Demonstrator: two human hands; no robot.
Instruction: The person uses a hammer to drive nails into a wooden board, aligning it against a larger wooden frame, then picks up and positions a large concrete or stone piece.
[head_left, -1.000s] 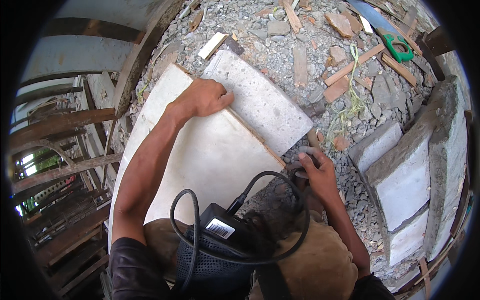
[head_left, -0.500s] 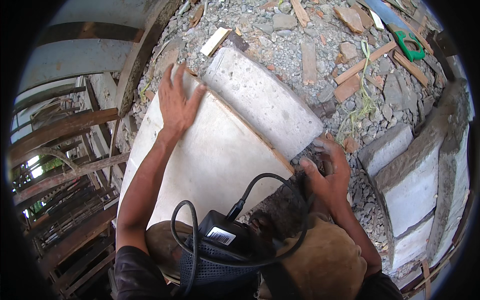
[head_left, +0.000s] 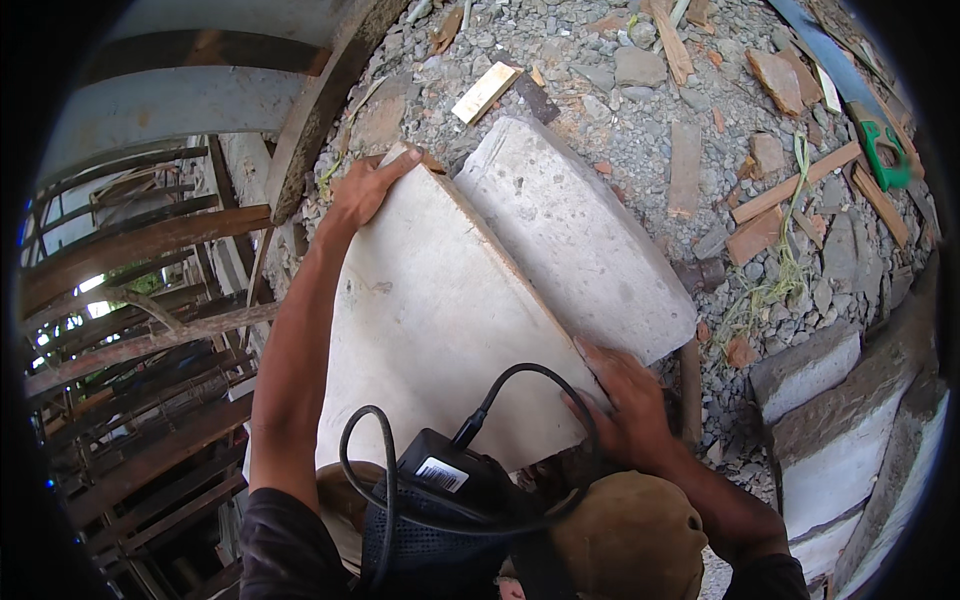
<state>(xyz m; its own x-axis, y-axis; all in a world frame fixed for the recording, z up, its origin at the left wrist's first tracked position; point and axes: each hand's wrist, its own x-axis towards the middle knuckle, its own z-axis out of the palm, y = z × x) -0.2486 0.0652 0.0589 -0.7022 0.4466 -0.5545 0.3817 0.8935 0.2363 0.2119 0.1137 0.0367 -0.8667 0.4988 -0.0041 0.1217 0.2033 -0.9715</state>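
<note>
A pale, off-white flat board [head_left: 440, 310] with a thin brown edge lies tilted in front of me. My left hand [head_left: 368, 188] is closed over its far left corner, thumb on top and the other fingers out of sight behind it. At the near right corner, my right hand [head_left: 632, 408] is closed on the edge, its fingers partly hidden. Along the board's right edge lies a thick, light grey concrete block [head_left: 580, 230] with small pits in its surface.
Gravel and wood scraps [head_left: 685, 165] cover the ground. A green-handled saw [head_left: 882, 155] lies far right. Broken concrete slabs [head_left: 830, 440] lean at the right, and dark timber beams [head_left: 150, 245] stand at the left. A black device with a cable [head_left: 440, 470] hangs low in front.
My left hand has slid from the board's face to grip its far corner. My right hand has moved from beside the block onto the board's near right corner.
</note>
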